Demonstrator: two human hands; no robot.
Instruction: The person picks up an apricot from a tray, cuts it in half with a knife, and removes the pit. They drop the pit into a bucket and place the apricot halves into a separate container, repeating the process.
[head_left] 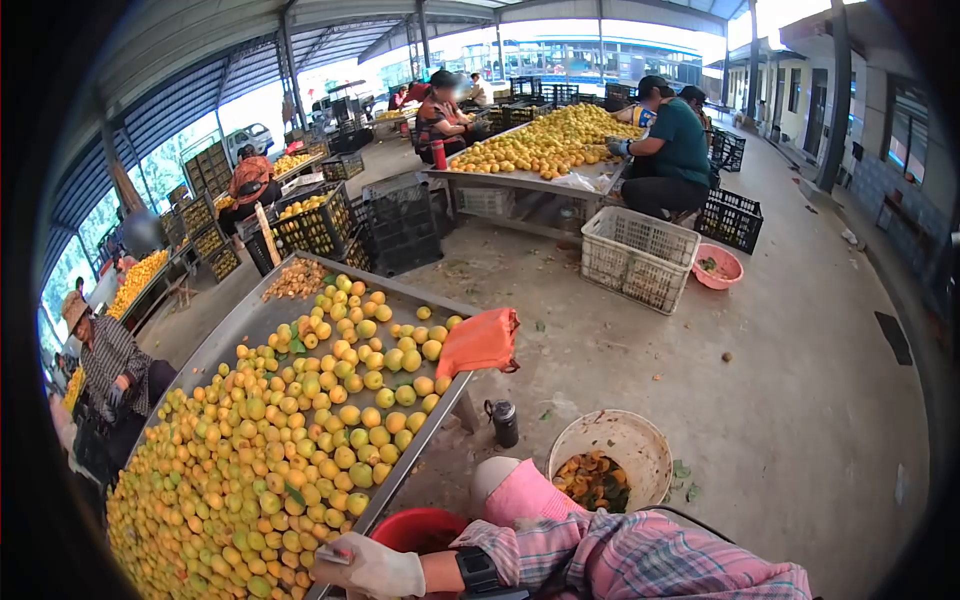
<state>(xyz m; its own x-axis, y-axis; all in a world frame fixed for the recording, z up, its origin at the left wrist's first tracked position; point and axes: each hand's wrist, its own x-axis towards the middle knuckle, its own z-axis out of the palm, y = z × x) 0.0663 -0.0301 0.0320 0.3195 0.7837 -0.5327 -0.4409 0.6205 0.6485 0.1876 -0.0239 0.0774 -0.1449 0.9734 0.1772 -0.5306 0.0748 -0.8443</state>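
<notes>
My right hand (372,566), in a whitish glove with a dark band on the wrist, is at the bottom edge of the view, beside the near rim of a metal table (427,440). Its fingers are closed on a small greyish metal object (333,553), whose shape is hard to make out. Many yellow-orange and greenish fruits (250,440) lie spread on the table to the left of the hand. A red bucket (420,525) stands just above my wrist, partly hidden by the glove and sleeve. My left hand does not show.
An orange bag (480,343) hangs over the table corner. A black flask (503,423) and a whitish bucket (640,440) with fruit scraps stand on the floor. Beyond are a pale crate (640,257), a pink basin (718,268) and people (675,150) around another fruit table. Another person (105,365) sits left.
</notes>
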